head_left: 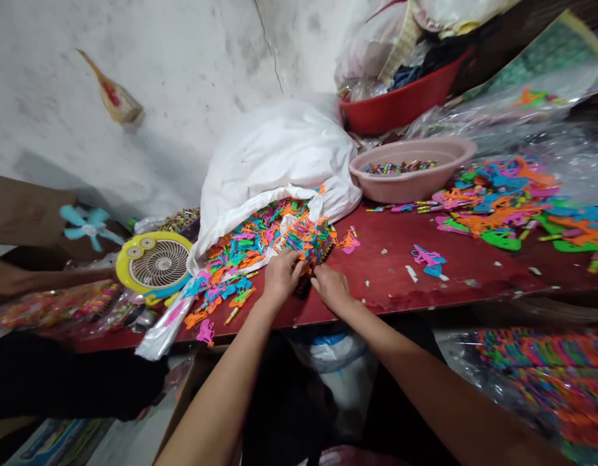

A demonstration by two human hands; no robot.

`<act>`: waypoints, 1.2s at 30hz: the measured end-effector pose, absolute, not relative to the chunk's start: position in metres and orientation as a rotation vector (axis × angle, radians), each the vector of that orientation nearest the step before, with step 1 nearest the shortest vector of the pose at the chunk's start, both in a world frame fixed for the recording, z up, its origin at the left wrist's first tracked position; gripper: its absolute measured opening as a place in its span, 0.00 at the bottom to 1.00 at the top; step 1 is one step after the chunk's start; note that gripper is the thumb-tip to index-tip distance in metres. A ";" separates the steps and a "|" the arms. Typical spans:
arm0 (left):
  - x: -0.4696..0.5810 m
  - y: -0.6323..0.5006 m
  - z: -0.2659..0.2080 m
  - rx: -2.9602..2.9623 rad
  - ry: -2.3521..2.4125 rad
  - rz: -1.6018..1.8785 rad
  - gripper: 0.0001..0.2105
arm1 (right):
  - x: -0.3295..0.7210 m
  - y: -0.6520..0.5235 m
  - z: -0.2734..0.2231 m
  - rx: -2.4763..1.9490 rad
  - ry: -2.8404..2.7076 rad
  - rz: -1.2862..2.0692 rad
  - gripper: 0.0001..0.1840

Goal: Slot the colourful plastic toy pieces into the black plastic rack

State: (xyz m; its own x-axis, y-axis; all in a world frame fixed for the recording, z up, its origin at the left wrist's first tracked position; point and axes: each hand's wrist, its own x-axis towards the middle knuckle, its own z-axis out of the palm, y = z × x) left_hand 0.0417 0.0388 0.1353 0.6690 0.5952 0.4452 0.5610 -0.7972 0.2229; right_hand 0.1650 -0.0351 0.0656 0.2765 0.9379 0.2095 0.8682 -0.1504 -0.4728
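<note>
A bundle of small colourful plastic pieces (309, 238), in orange, blue, pink and green, is between my hands near the table's front edge. My left hand (282, 275) is closed against its left side, thumb and fingers bent. On the right, my right hand (332, 286) has its fingers curled at the bundle's lower edge; the fingertips are partly hidden. Just behind, a white sack (279, 145) lies with its mouth towards me, and loose plastic pieces (248, 236) of the same kind spill out of it.
A yellow fan (156, 262) stands at left, near another person's arm (17, 278). A pink basin (410, 184) of small parts and a red basin (396, 115) stand behind right. More plastic pieces (503, 200) are heaped on the red table (376, 278). Filled bags (546, 382) lie below right.
</note>
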 end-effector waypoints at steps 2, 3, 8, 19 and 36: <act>0.037 0.037 0.126 2.773 0.968 0.940 0.06 | 0.180 -0.036 0.065 -1.999 -1.630 0.212 0.09; 0.035 0.036 0.122 2.743 0.954 1.019 0.06 | 0.189 -0.035 0.065 -1.988 -1.619 0.224 0.10; 0.033 0.026 0.103 2.572 0.920 1.271 0.07 | 0.242 -0.008 0.074 -2.033 -1.488 0.226 0.16; 0.044 0.039 0.137 2.991 1.027 0.794 0.06 | 0.288 0.050 0.063 -1.894 -1.640 0.316 0.16; 0.013 0.049 0.095 2.294 1.139 1.239 0.04 | 0.284 0.037 0.051 -1.844 -1.793 0.137 0.09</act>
State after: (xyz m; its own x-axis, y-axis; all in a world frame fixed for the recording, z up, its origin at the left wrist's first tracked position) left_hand 0.0126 0.0489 0.0952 0.3152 0.7589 0.5698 0.5043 -0.6426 0.5769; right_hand 0.2843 0.0372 0.0506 0.1008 0.9476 0.3032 0.8905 0.0500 -0.4522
